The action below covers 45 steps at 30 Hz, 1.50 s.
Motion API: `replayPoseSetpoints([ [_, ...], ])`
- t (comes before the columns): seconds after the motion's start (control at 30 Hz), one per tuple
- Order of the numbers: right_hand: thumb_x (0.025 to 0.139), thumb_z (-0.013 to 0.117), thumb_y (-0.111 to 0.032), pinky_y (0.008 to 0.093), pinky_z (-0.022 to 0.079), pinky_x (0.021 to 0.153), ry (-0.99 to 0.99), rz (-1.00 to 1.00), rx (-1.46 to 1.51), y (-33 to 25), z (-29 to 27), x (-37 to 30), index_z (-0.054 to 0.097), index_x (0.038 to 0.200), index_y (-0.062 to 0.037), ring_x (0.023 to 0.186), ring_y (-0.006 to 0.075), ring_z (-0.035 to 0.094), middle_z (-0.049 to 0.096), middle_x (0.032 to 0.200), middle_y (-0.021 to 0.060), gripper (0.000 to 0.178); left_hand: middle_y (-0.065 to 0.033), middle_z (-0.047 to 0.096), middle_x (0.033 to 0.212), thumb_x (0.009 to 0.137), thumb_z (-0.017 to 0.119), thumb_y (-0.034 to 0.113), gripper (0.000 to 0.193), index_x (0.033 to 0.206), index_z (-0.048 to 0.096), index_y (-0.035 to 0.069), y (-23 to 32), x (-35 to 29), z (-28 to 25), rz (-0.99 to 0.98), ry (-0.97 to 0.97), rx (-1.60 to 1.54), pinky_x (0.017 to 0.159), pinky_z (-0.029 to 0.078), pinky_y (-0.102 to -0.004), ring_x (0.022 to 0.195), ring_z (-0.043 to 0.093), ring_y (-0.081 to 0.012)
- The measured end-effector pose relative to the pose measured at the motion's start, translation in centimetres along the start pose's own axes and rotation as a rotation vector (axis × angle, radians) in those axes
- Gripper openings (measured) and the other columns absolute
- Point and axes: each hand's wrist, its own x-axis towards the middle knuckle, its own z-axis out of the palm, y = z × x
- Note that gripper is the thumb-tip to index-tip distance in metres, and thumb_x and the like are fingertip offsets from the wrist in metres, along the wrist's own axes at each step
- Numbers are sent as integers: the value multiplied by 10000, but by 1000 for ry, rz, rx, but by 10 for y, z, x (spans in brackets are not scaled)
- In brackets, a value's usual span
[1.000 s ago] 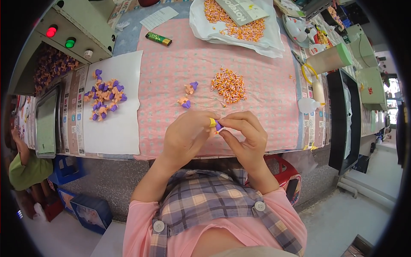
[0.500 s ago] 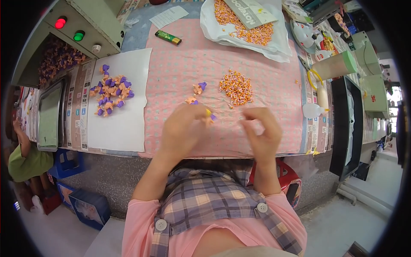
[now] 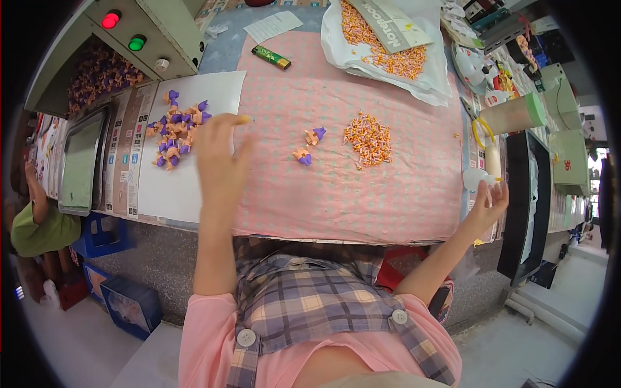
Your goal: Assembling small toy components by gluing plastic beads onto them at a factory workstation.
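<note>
My left hand (image 3: 221,155) is raised over the right edge of a white sheet (image 3: 174,200), fingers apart, with something yellow at one fingertip. Just left of it lies a pile of small peach-and-purple plastic figures (image 3: 174,132). Two more such figures, one upper (image 3: 315,136) and one lower (image 3: 302,156), rest on the pink cloth (image 3: 336,207). Beside them is a heap of tiny orange, white and pink pieces (image 3: 369,141). At the far right, my right hand (image 3: 490,205) has its fingers parted at a white squeeze bottle (image 3: 476,178); whether they touch it I cannot tell.
A white-lined tray (image 3: 440,87) of tiny pieces holds a notebook (image 3: 394,29). A green lighter-shaped object (image 3: 272,57) lies behind. A grey machine (image 3: 168,39) with lit buttons stands at the back left, a black bin (image 3: 527,213) at the right. Another person's green sleeve (image 3: 45,229) shows far left.
My left hand has moved left from the cloth to the white sheet; the figure it held is no longer in its fingers. My right hand has swung right to the squeeze bottle. The view shifted slightly.
</note>
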Motion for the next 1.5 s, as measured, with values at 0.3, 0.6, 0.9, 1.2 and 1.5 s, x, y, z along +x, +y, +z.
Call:
replayPoseSetpoints([
  [0.3,734,634,-183,255,424,684,-451,213,48,9,9,7,465,1033,46,778,150,531,556,897,91,413,-88,531,864,660,621,111,253,875,510,38,42,-16,26,-42,-356,-192,686,408,-317,808,506,-254],
  [0.6,740,627,-212,240,433,554,-371,156,508,-68,20,-31,478,989,64,701,161,547,563,876,116,400,-67,549,830,735,593,82,192,900,503,46,53,-24,22,-520,-460,-1189,582,453,-245,694,564,-141],
  [0.9,692,655,-344,223,385,489,-482,20,849,-112,13,-65,479,894,32,628,131,495,495,729,69,462,-111,568,881,744,599,112,303,1024,506,43,67,-23,14,-759,-631,-1663,578,503,-236,653,575,-133],
  [1.2,650,658,-446,228,288,448,-367,-177,823,-132,13,-78,457,777,-4,533,123,386,423,615,31,502,-75,568,868,770,527,51,245,1014,526,34,70,-22,8,-827,-705,-1724,607,471,-244,699,521,-87],
  [1.5,654,675,-399,244,307,455,-499,-254,784,-139,5,-81,501,765,-22,512,121,399,543,630,32,430,-114,575,868,751,590,122,336,1050,489,5,72,-24,12,-837,-666,-1701,556,511,-224,621,572,-114],
])
